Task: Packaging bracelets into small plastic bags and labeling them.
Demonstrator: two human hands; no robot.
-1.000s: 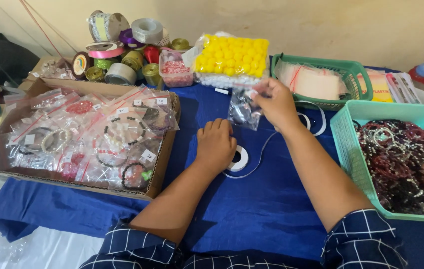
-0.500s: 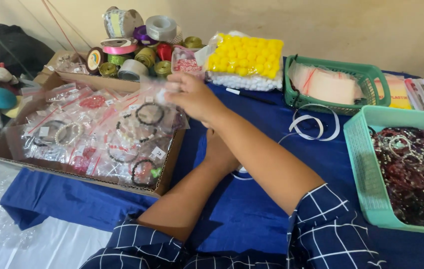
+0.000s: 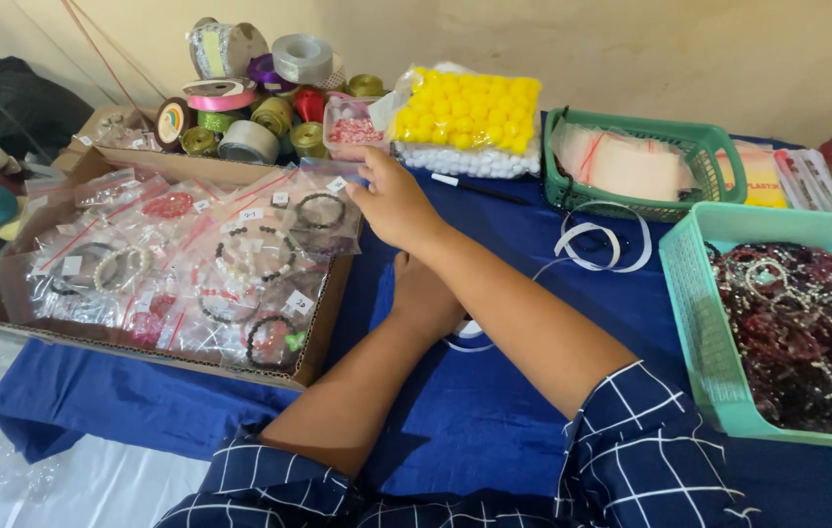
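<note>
Blue cloth (image 3: 494,430) covers the tabletop, and the only bare stretch of it lies at the middle, from the crossed forearms toward 6 o'clock; every other side is hemmed in. At 9 o'clock a shallow cardboard box (image 3: 323,323) sits with its near corner overhanging the cloth edge. At 3 o'clock a light-green plastic basket (image 3: 695,323) of dark red bead bracelets runs off the frame. At 12 o'clock a darker green basket (image 3: 719,171) holds flat clear bags, with a yellow pom-pom pack (image 3: 470,110) just beside it at 11 o'clock and a heap of ribbon spools (image 3: 259,98) farther toward 10 o'clock. A loop of white ribbon (image 3: 597,244) lies on the cloth between the two baskets.

The right hand (image 3: 396,203) reaches across the left forearm to the box's far right corner. Its fingers (image 3: 365,188) are loosely curled and close together, the tips touching a small clear zip bag with a dark bracelet (image 3: 323,210) that lies on top of the other bags in the box. Whether they pinch it or only rest on it cannot be told. The left hand (image 3: 426,298) lies palm down on the cloth at the centre, mostly hidden under the right forearm; its fingers are out of sight, so their spread cannot be told. A white tape roll (image 3: 465,332) peeks out just beside it.

Count: two baskets, one box, one pom-pom pack, roughly a dozen spools, well over ten bagged bracelets.
</note>
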